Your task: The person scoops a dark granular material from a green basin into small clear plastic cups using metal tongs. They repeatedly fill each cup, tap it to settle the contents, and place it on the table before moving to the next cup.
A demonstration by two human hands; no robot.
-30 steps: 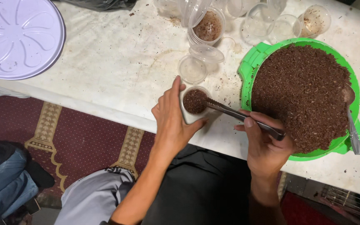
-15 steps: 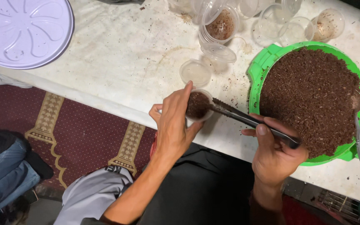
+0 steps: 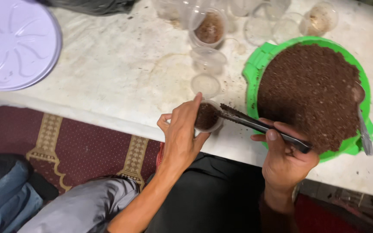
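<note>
Left hand: the left hand is closed around a small clear cup at the near edge of the surface, with the thumb on the far rim and the fingers wrapped under it. Compared with a second ago it holds the cup in nearly the same place.

Cup: the cup is filled with dark brown soil almost to the rim. The soil looks flatter and fuller than one second ago, as far as I can judge.

Right hand: the right hand is closed on a long dark tool, the thumb on top. The tip of the tool now lies on the right rim of the cup; half a second ago it was pressing more over the soil.

Meaning: I judge that this cup is about full and the pressing is near its end.

Green basin: the green basin with a heap of the same soil stands just right of the cup, and a metal spoon rests at its right side.

Other cups: an empty clear cup stands just behind the held one, and a filled cup is further away.

Purple lid: a round purple lid lies at the far left, well apart.
</note>
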